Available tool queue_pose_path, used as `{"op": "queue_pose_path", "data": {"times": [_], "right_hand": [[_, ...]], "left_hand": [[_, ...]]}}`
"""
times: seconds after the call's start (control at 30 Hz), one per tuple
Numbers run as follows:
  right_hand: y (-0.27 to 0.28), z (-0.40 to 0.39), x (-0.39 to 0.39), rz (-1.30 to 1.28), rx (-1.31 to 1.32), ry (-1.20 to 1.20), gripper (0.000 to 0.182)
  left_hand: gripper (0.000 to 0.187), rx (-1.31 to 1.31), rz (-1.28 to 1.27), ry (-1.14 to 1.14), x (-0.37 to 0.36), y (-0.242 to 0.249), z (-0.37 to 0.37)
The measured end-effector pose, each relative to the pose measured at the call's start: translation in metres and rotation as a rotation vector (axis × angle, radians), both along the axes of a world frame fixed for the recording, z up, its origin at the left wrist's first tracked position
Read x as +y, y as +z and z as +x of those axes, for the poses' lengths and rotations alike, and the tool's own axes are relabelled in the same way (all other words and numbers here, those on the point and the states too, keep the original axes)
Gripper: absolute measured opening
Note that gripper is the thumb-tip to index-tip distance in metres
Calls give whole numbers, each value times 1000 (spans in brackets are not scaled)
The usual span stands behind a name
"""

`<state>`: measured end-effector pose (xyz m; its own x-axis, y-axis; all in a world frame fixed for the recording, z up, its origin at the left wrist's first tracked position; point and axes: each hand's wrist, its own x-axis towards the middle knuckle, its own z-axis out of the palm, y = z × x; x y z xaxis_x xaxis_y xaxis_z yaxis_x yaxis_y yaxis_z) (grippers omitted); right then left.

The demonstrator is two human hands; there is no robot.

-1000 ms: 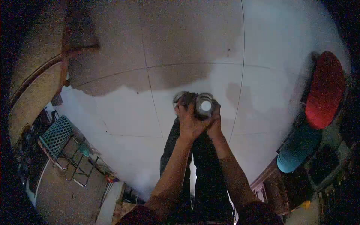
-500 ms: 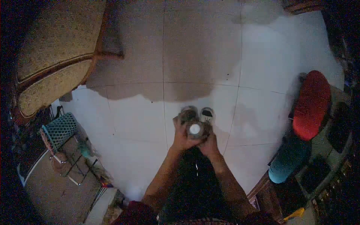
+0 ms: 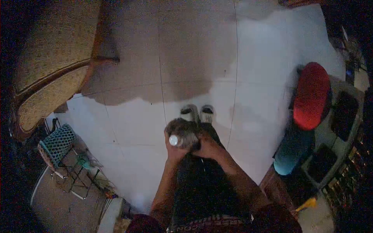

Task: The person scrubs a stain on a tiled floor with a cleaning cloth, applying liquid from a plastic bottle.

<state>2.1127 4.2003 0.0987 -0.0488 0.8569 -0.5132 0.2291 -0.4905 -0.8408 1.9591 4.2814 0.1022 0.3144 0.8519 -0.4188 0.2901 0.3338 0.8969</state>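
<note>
Held object: a small clear bottle with a white cap point(image 3: 179, 136), dim and blurred, lying roughly level with its capped end pointing to the person's left — what is inside cannot be made out.
Left hand: the left hand point(image 3: 173, 149) comes up from below and wraps the capped end, fingers closed round the neck, a hold that looks suited to steadying or turning the top.
Right hand: the right hand point(image 3: 208, 145) closes over the other end of the bottle from the right, fingers curled down on the body, so the two hands clamp the thing between them.
Position: the bottle sits at waist height over the dark trousers point(image 3: 202, 182), above two pale shoes point(image 3: 198, 112) side by side on the white tiled floor point(image 3: 128, 116).
Floor: a broad grey shadow covers the far tiles; nearer tiles are lit.
Left surroundings: a tan upholstered sofa edge with a brown wooden trim point(image 3: 46, 89), and nearer, a teal woven basket on a wire stand point(image 3: 58, 141).
Right surroundings: a rounded red cushion-like object point(image 3: 311, 95) above a teal rounded one point(image 3: 289, 157) — both well apart from the hands, beside dark cluttered furniture.
</note>
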Motion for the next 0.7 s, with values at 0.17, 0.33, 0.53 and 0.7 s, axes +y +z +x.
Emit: {"op": "queue_pose_path", "data": {"times": [0.17,0.33,0.53,0.7], "right_hand": [[-2,-8,36,-41,-266,26,66],[21,23,77,36,-112,-271,61],[4,98,90,31,-82,-573,73],[-20,162,132,37,-26,-749,73]], "left_hand": [[90,225,154,-186,18,-9,11],[78,166,234,-142,49,24,18],[28,102,-195,250,56,6,-7],[20,-5,-240,305,98,24,-3]]}}
